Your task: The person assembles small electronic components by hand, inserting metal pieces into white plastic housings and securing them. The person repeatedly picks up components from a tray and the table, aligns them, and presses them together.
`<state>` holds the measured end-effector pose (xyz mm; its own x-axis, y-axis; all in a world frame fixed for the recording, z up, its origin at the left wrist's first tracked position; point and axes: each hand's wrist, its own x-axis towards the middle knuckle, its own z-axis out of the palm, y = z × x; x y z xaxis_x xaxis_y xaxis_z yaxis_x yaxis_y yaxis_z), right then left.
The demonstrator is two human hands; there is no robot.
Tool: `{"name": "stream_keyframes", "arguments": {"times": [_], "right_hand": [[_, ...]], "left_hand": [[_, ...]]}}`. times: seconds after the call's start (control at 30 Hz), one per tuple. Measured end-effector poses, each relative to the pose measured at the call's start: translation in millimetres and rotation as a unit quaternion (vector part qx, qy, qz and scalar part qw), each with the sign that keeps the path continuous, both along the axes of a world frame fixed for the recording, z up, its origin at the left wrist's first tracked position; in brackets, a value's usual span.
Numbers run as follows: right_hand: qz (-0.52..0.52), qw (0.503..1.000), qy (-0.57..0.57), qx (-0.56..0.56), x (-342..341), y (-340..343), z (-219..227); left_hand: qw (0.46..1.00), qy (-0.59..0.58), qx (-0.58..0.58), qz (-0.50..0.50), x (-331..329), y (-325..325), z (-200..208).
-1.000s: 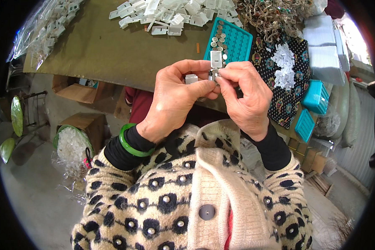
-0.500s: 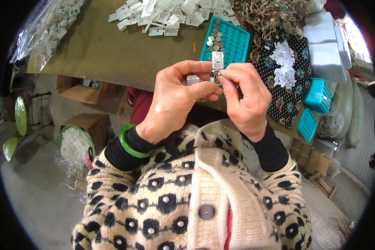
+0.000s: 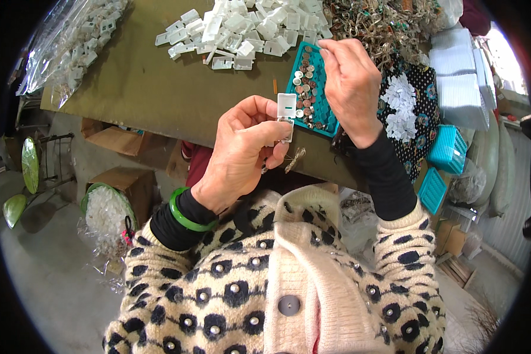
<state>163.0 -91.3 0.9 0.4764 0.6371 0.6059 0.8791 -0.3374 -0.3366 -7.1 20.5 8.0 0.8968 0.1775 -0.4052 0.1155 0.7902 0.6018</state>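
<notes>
Left hand (image 3: pixel 236 141) pinches an opened white case (image 3: pixel 287 102). Right hand (image 3: pixel 355 82), fingers part-curled, is above teal tray (image 3: pixel 324 112); grip indeterminate.

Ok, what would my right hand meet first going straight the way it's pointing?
Probably the pile of white plastic cases beyond the teal tray, though how high your right hand sits is unclear.

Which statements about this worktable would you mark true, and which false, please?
1. The left hand holds an open white case. True.
2. Both hands grip that case. False: the right hand is away from it, by the teal tray.
3. Small round discs lie in that tray. True.
4. A red bangle circles the left wrist. False: a green bangle does.
5. White slips lie on a patterned cloth. True.
</notes>
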Motion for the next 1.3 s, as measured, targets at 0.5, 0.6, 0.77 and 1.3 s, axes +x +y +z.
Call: {"name": "stream_keyframes", "arguments": {"times": [0.5, 0.6, 0.77, 1.3], "right_hand": [[0.049, 0.979, 0.196, -0.030, -11, -7, 16], [0.066, 0.978, 0.196, 0.017, -39, -13, 29], [0.093, 0.987, 0.118, 0.061, -64, -14, 22], [0.158, 0.941, 0.291, 0.063, -74, -36, 22]], "left_hand": [[0.997, -0.069, -0.043, -0.008, 4, 17, -11], [0.995, -0.080, -0.053, 0.002, 4, 17, -16], [0.991, -0.096, -0.094, 0.018, 4, 11, -20], [0.999, -0.052, 0.005, -0.004, -9, -4, -9]]}}
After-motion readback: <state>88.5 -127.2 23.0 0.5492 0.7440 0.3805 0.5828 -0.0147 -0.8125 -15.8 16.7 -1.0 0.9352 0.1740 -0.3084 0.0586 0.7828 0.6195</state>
